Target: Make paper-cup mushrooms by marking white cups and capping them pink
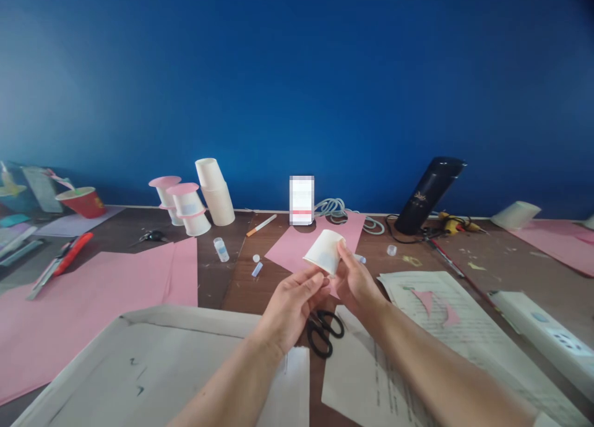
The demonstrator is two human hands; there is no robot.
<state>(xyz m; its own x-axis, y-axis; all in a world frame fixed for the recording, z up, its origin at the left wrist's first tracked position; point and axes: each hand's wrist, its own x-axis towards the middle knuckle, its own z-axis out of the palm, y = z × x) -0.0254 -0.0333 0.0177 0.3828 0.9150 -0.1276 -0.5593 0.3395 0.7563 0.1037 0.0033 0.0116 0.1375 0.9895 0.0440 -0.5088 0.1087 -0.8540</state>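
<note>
A white paper cup (323,250) is held up above the table, tilted, with its wider rim facing down and toward me. My right hand (356,283) grips its side, thumb on the wall. At the lower rim, the fingers of my left hand (293,304) are pinched together on the cup; whether they also hold something small is hidden. Black-handled scissors (320,340) lie just below my hands, blades out of sight. Behind the cup lies a sheet of pink paper (292,244). Left of it are a small clear tube (221,249) and a short bluish piece (257,269).
Two cup stacks with pink discs (188,207) stand at the back left beside stacked white cups (218,198). A red utility knife (69,257) rests on pink sheets (125,284). A leaning black bottle (429,195), coiled cable (334,209) and power strip (547,331) occupy the right.
</note>
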